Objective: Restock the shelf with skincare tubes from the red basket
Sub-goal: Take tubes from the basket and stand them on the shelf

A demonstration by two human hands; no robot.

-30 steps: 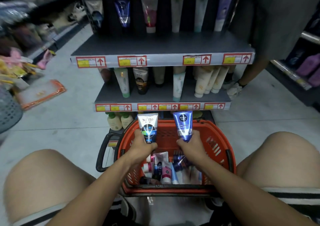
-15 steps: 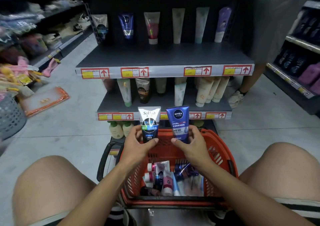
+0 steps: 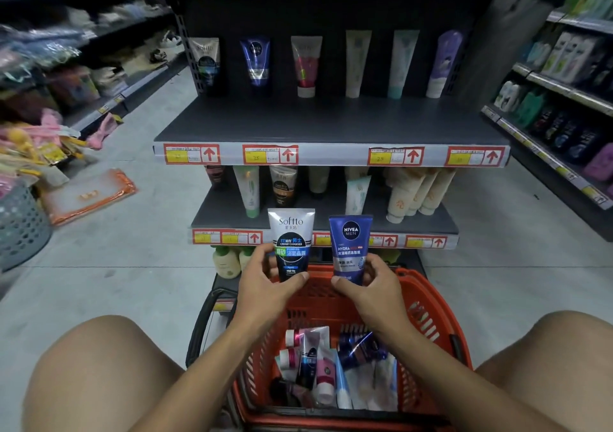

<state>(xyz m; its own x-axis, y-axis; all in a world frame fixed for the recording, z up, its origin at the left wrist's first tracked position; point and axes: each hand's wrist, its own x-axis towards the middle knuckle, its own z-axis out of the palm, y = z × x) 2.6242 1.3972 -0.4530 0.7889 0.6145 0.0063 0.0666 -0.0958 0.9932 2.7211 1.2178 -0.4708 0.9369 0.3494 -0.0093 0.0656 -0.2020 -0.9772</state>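
Both tubes are riding higher than a second ago: you are raising them out of the red basket (image 3: 428, 312) toward the shelving, and your head is tilting up so the upper shelf (image 3: 331, 123) is filling more of the view.

Your left hand (image 3: 265, 294) is pinching the white-and-black Softto tube (image 3: 291, 242) near its lower end, thumb in front and fingers behind; that left grip is closed on the tube, not spread. Just to its right, your right hand (image 3: 368, 290) is pinching the blue Nivea Men tube (image 3: 350, 247) the same way. You are holding both upright with labels facing you, probably so you can match each one to its row. The two tubes are close but apart, in the air above the basket's far rim and in front of the lower shelf (image 3: 225, 212).

Counting: two tubes in hand. Six tubes are standing along the back of the upper shelf, a Softto at far left and a blue Nivea next to it, likely your targets. The basket is holding a jumble of more tubes, too overlapped to count.
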